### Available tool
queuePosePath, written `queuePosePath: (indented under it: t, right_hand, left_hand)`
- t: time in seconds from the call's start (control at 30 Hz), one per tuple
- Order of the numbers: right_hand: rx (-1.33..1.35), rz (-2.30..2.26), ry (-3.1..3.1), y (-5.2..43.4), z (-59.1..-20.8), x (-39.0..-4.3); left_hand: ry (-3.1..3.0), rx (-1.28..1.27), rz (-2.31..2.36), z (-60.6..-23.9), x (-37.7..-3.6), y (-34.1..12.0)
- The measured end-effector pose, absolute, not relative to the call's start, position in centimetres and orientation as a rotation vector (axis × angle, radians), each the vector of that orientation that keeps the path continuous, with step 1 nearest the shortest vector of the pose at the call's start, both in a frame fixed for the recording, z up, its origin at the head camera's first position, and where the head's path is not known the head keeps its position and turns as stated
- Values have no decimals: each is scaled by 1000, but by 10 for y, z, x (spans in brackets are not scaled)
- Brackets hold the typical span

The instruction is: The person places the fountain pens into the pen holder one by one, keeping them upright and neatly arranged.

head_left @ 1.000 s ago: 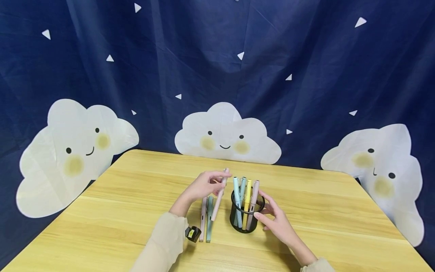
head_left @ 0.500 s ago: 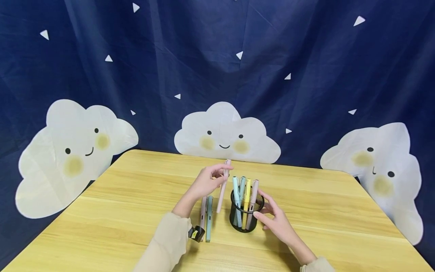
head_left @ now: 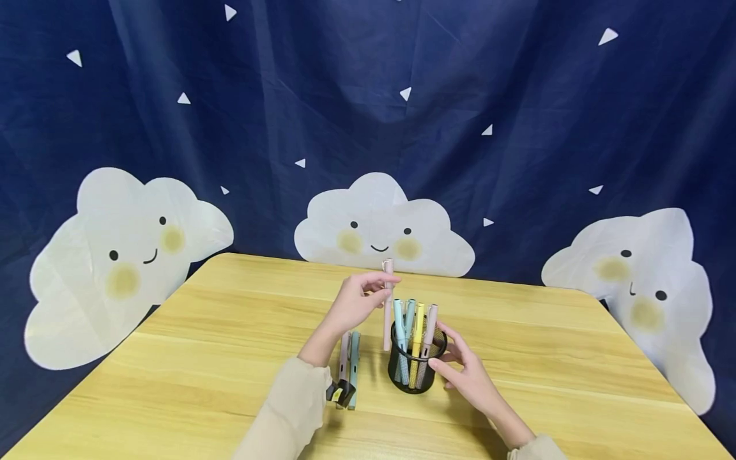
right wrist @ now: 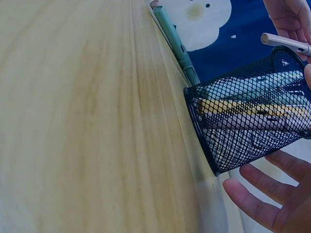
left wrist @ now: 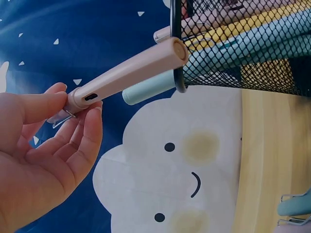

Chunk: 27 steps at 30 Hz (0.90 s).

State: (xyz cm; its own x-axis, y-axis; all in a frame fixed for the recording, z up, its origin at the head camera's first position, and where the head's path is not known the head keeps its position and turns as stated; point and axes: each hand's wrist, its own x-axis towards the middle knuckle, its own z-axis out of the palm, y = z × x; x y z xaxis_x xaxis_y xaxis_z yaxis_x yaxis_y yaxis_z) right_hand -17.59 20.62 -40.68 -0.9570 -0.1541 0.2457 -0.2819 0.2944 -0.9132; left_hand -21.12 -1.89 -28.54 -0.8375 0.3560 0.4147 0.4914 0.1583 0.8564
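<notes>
My left hand [head_left: 352,305] pinches a pale pink pen [head_left: 387,326] near its clip end, between thumb and fingers. It hangs nearly upright at the left side of a black mesh pen cup [head_left: 395,374]. In the left wrist view the lower end of the pink pen [left wrist: 131,70] overlaps the cup's rim. Light blue, teal, yellow [head_left: 418,329] and mauve [head_left: 430,329] pens stand in the cup. My right hand [head_left: 470,374] holds the cup from the right, thumb at the front of the rim, forefinger farther back. Its other fingers [right wrist: 265,182] are spread beside the mesh.
Left of the cup, a mauve pen [head_left: 344,354] and a teal pen [head_left: 354,361] lie side by side on the wooden table [head_left: 230,377]. The black wrist camera [head_left: 343,393] overlaps them. A dark blue curtain [head_left: 368,128] with white clouds hangs behind the table.
The left hand has raised the pink pen and carried it right, from above the lying pens to the cup's left side, turning it more upright. The right hand and cup have stayed put.
</notes>
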Motion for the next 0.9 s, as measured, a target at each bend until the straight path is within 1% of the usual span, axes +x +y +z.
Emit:
queuePosePath:
  t: [0.23, 0.47, 0.63, 0.9]
  right_hand:
    - [399, 1734, -2447, 207, -407, -177]
    - [405, 1706, -2465, 197, -381, -161]
    - [403, 1697, -2469, 197, -381, -162]
    - [419, 1690, -2466, 196, -382, -162]
  left_hand:
    - [-2260, -817, -1806, -285, -211, -15]
    - [-2209, -776, -1844, -286, -213, -12]
    - [-2202, -764, -1822, -287, -215, -11]
    - [-2192, -749, -1781, -315, -238, -6]
